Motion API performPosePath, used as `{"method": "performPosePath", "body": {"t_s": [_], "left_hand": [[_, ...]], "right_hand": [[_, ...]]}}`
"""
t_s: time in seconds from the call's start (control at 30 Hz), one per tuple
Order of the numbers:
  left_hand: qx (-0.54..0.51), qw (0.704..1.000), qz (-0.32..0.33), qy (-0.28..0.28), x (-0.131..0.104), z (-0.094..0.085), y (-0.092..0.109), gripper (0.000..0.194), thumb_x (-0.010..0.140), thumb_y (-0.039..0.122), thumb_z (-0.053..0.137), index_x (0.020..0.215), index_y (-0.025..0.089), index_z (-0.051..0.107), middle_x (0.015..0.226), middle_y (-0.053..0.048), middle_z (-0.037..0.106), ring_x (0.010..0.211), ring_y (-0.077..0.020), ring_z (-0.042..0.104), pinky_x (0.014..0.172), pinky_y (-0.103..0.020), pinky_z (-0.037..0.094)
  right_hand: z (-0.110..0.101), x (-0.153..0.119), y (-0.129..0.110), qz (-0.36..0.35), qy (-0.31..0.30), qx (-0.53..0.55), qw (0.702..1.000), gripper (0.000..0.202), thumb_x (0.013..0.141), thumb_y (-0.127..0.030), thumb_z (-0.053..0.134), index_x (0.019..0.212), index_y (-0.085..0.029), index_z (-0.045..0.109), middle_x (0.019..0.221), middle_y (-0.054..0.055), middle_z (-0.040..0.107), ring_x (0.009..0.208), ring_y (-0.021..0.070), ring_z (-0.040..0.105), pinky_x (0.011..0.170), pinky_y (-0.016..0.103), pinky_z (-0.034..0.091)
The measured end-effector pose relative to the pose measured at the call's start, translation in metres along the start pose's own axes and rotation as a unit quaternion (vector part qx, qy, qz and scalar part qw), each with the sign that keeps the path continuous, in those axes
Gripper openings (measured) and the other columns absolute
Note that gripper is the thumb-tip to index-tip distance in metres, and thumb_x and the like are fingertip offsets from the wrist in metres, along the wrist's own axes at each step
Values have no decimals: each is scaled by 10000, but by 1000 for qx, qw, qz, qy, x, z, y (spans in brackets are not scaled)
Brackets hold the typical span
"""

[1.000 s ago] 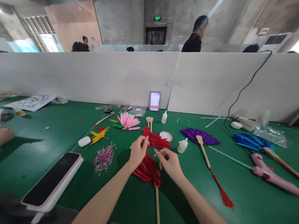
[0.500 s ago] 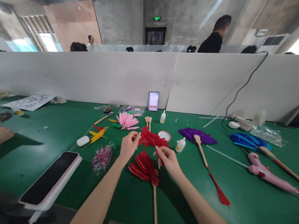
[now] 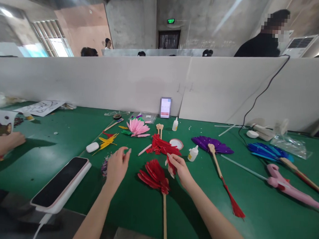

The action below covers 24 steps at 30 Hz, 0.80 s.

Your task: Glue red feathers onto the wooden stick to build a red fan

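Observation:
My right hand pinches a red feather over the table, just right of a red feather fan. This fan has a pale wooden handle pointing toward me, and its feathers spread up and to the left. My left hand hovers by a pile of colourful sequins, thumb and fingertips apart and nothing seen between them; it covers most of the pile. Beyond my hands lies a heap of loose red feathers. A thin pale stick rests beside the heap.
Two small glue bottles stand near a round white lid. Pink feathers and yellow feathers lie left. A purple fan, blue fan and pink glue gun lie right. A phone is nearer me; a co-worker's hand is at far left.
My left hand has moved left from the red heap to the sequin pile, uncovering the pale stick. My right hand keeps the red feather in nearly the same place.

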<state>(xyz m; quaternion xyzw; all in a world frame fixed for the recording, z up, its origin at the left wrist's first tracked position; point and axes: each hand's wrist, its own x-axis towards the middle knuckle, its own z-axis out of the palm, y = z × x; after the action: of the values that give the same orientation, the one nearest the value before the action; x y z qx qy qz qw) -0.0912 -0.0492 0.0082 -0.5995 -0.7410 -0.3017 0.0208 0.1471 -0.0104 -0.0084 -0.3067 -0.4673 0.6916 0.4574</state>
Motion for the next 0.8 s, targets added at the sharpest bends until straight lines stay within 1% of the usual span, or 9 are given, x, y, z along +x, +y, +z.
{"method": "performPosePath", "body": {"t_s": [0.07, 0.13, 0.2, 0.23, 0.3, 0.4, 0.5, 0.6, 0.8], "left_hand": [[-98, 992, 70, -40, 1, 12, 22, 334, 873, 379, 370, 1086, 167, 514, 789, -50, 598, 734, -170, 563, 684, -276, 418], [-201, 968, 125, -82, 2, 27, 47, 356, 884, 355, 352, 1176, 183, 460, 872, -46, 606, 751, -145, 563, 724, -269, 432], [-262, 944, 164, -117, 2, 41, 65, 314, 871, 348, 393, 1125, 198, 500, 901, -36, 610, 752, -134, 561, 728, -262, 436], [-284, 932, 181, -130, 1, 47, 70, 265, 868, 340, 401, 1037, 195, 544, 920, -38, 612, 784, -135, 564, 733, -258, 436], [-296, 924, 196, -141, -1, 55, 72, 228, 866, 337, 408, 900, 179, 569, 855, -33, 619, 771, -137, 564, 720, -259, 433], [-255, 932, 224, -125, -4, 59, 62, 226, 858, 338, 432, 790, 172, 568, 777, -24, 619, 743, -147, 554, 737, -286, 410], [-229, 935, 240, -122, -5, 57, 54, 243, 873, 326, 404, 781, 174, 569, 743, -24, 611, 715, -147, 543, 716, -286, 403], [-223, 936, 243, -122, -6, 55, 54, 265, 883, 320, 376, 773, 177, 570, 731, -29, 603, 709, -152, 532, 703, -285, 403], [-269, 930, 220, -121, -9, 61, 56, 292, 889, 326, 349, 751, 177, 559, 722, -31, 586, 733, -155, 527, 728, -290, 405]], "right_hand": [[-1, 1, 4, 3, -8, -2, 1000, 314, 763, -435, 580, 621, -162, 515, 350, -85, 388, 275, 41, 307, 282, 165, 202], [-2, 2, 9, 10, -13, -15, 1000, 321, 761, -440, 576, 613, -163, 509, 340, -93, 358, 272, 38, 287, 283, 168, 184], [-3, 4, 15, 18, -7, -26, 999, 326, 744, -451, 584, 611, -165, 503, 336, -100, 339, 269, 35, 262, 284, 172, 160], [-3, 5, 18, 16, 0, -28, 999, 329, 729, -458, 593, 605, -170, 490, 336, -103, 331, 271, 35, 252, 285, 175, 146], [-5, 6, 24, 15, 3, -34, 999, 336, 706, -467, 603, 600, -174, 479, 336, -107, 323, 271, 33, 237, 289, 181, 129], [-8, 7, 28, 18, -7, -44, 999, 334, 711, -468, 598, 606, -165, 503, 329, -107, 317, 273, 32, 225, 299, 185, 132], [-11, 7, 31, 18, -12, -52, 998, 336, 704, -469, 607, 608, -160, 518, 336, -99, 340, 284, 36, 249, 307, 187, 142], [-13, 8, 34, 12, -7, -61, 998, 359, 707, -489, 599, 594, -156, 527, 321, -98, 326, 285, 39, 251, 306, 190, 136], [-12, 9, 38, -1, 7, -79, 997, 382, 694, -520, 599, 578, -168, 502, 323, -99, 323, 281, 43, 251, 301, 195, 135]]}}
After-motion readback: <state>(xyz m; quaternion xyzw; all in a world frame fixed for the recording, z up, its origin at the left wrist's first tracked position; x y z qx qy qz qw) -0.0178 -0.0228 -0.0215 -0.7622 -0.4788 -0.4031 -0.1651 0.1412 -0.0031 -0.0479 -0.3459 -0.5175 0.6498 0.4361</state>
